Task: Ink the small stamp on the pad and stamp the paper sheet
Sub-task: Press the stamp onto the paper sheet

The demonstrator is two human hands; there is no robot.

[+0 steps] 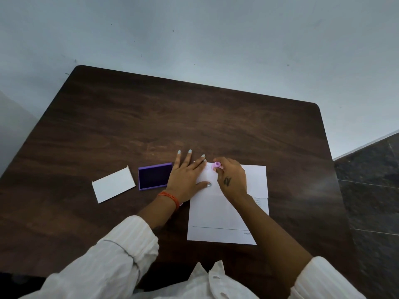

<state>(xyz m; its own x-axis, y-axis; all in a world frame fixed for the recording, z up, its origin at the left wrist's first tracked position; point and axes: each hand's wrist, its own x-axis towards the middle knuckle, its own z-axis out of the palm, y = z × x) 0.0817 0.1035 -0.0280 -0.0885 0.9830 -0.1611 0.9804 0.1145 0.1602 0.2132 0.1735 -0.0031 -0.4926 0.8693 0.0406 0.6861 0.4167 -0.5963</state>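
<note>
A white paper sheet (218, 214) lies on the dark wooden table (151, 117), folded over at its far part. My left hand (186, 173) rests flat with fingers spread on the sheet's far left corner. My right hand (232, 176) pinches a small pink stamp (216, 164) and holds it down on the far edge of the sheet. A faint round print shows just left of the stamp. The purple ink pad (155, 175) lies open to the left of my left hand, its dark inked face up.
A white lid or card (113, 184) lies left of the ink pad. The table stands against a pale wall, with dark floor tiles (371, 190) to the right. White sleeves cover both forearms near the bottom edge.
</note>
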